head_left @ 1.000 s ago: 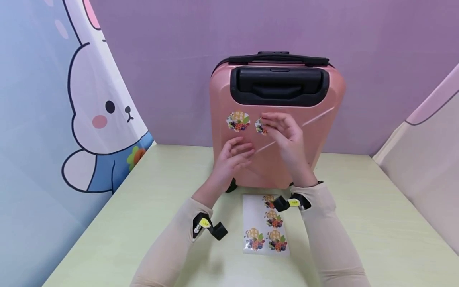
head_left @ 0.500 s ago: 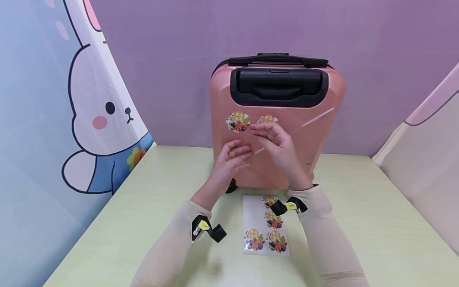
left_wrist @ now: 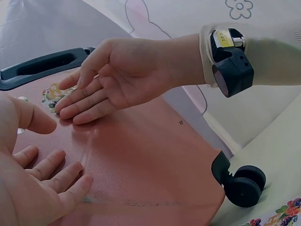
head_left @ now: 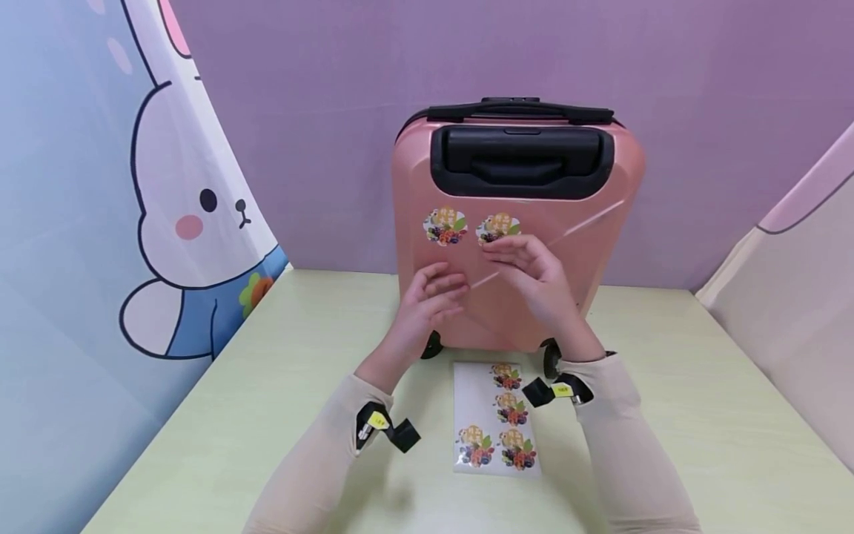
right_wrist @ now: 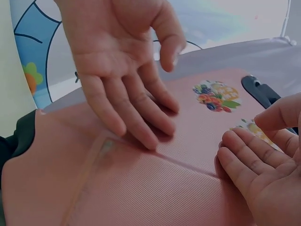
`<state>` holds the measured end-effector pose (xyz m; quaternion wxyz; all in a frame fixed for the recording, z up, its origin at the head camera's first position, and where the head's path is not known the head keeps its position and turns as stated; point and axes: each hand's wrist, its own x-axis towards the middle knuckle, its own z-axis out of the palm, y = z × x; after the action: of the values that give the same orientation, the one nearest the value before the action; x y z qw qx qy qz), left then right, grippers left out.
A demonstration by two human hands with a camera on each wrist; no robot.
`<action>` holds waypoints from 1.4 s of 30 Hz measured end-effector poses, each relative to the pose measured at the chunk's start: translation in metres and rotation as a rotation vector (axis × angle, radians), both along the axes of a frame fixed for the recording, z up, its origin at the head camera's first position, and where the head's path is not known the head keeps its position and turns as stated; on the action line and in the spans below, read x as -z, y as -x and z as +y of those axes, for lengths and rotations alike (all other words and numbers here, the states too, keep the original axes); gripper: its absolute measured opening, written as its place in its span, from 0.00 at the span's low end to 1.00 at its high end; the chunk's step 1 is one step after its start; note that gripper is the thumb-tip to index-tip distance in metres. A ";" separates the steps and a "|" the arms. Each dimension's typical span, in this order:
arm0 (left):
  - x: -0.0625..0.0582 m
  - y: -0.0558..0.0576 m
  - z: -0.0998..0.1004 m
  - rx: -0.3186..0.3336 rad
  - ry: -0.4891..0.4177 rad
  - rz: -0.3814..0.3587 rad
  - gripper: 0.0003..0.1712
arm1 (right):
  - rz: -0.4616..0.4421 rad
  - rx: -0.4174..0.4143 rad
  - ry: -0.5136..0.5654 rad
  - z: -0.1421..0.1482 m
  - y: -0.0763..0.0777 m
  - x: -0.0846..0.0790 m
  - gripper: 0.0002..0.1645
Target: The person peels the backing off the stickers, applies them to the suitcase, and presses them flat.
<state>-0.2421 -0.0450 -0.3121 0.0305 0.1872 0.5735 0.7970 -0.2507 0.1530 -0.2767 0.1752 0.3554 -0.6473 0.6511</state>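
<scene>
While the upper-right sticker (head_left: 499, 225) sits on the pink suitcase (head_left: 543, 215), my right grip (head_left: 534, 278) and left grip (head_left: 425, 300) stand near it, both parted, holding nothing; I judge the sticker light, flimsy, probably tacky, best taken by its rim.

Left and right of the pink suitcase (head_left: 497, 315), as the person faces it, a hand could pass over the tabletop (head_left: 313, 319). Behind the suitcase, the purple backdrop (head_left: 307, 148) bars the way. Before its near face, the left hand (head_left: 430, 300) and the right hand (head_left: 530, 273) block the middle, with a narrow gap between them. Low at its corners, dark wheels (head_left: 551, 358) jut out; before it, the flat sticker sheet (head_left: 472, 393) leaves room above.
</scene>
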 end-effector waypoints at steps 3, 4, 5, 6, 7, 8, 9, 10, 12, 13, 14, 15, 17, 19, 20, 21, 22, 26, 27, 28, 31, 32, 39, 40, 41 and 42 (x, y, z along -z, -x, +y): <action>0.002 0.000 -0.001 -0.008 -0.001 0.003 0.29 | 0.011 -0.009 0.041 0.005 0.000 0.000 0.17; 0.003 0.000 -0.001 -0.011 -0.004 0.003 0.28 | 0.018 -0.012 0.055 0.006 0.000 -0.001 0.17; 0.004 0.000 -0.001 -0.014 -0.007 0.003 0.28 | 0.026 -0.013 0.069 0.008 0.000 -0.001 0.16; 0.005 0.000 -0.002 -0.017 -0.014 0.000 0.28 | 0.036 -0.011 0.081 0.009 0.000 -0.001 0.16; 0.006 0.000 -0.002 -0.021 -0.018 -0.002 0.29 | 0.047 -0.007 0.091 0.011 -0.001 -0.002 0.16; 0.007 -0.001 -0.003 -0.023 -0.021 -0.006 0.29 | 0.055 -0.008 0.105 0.012 -0.001 -0.002 0.16; 0.009 -0.001 -0.004 -0.027 -0.024 -0.011 0.29 | 0.066 -0.001 0.114 0.014 -0.002 -0.002 0.16; 0.010 -0.002 -0.005 -0.032 -0.025 -0.015 0.29 | 0.073 0.003 0.126 0.016 -0.002 -0.002 0.16; 0.012 -0.003 -0.007 -0.039 -0.021 -0.022 0.29 | 0.085 0.009 0.148 0.018 -0.003 -0.003 0.15; 0.014 -0.004 -0.008 -0.041 -0.017 -0.025 0.28 | 0.086 0.010 0.159 0.019 -0.003 -0.003 0.15; 0.015 -0.005 -0.010 -0.043 -0.015 -0.029 0.28 | 0.088 0.013 0.167 0.021 -0.004 -0.003 0.15; 0.017 -0.005 -0.011 -0.046 -0.011 -0.032 0.28 | 0.090 0.021 0.171 0.022 -0.005 -0.002 0.15; 0.021 -0.007 -0.013 -0.051 0.003 -0.039 0.28 | 0.085 0.029 0.186 0.023 -0.007 -0.001 0.15; 0.025 -0.008 -0.015 -0.054 0.016 -0.048 0.27 | 0.081 0.043 0.191 0.025 -0.010 0.002 0.15; 0.027 -0.009 -0.017 -0.057 0.026 -0.053 0.27 | 0.082 0.053 0.185 0.026 -0.011 0.004 0.15; 0.030 -0.009 -0.018 -0.059 0.036 -0.055 0.26 | 0.083 0.063 0.175 0.027 -0.013 0.007 0.15; 0.032 -0.010 -0.019 -0.060 0.045 -0.056 0.26 | 0.085 0.067 0.165 0.028 -0.015 0.009 0.15; 0.044 -0.014 -0.025 -0.052 0.068 -0.070 0.27 | 0.114 0.069 0.093 0.030 -0.020 0.018 0.15; 0.047 -0.016 -0.026 -0.045 0.073 -0.076 0.27 | 0.120 0.066 0.079 0.031 -0.021 0.020 0.15; 0.050 -0.017 -0.028 -0.038 0.081 -0.081 0.28 | 0.126 0.061 0.067 0.032 -0.023 0.022 0.15; 0.061 -0.020 -0.031 -0.012 0.115 -0.117 0.27 | 0.138 0.052 0.029 0.034 -0.026 0.030 0.16; 0.065 -0.021 -0.032 -0.005 0.130 -0.128 0.27 | 0.142 0.053 0.012 0.035 -0.028 0.034 0.16; 0.089 -0.024 -0.037 0.028 0.199 -0.192 0.29 | 0.163 0.067 -0.125 0.038 -0.034 0.059 0.19; 0.092 -0.025 -0.038 0.034 0.203 -0.200 0.30 | 0.164 0.074 -0.144 0.039 -0.035 0.063 0.19; 0.095 -0.026 -0.039 0.036 0.207 -0.210 0.30 | 0.161 0.081 -0.162 0.039 -0.036 0.066 0.20; 0.099 -0.027 -0.039 0.039 0.213 -0.219 0.31 | 0.157 0.084 -0.178 0.039 -0.037 0.069 0.20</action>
<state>-0.2154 -0.0842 -0.4106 0.1280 0.1058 0.6444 0.7464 -0.2139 0.1920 -0.3458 0.2203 0.3921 -0.7013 0.5531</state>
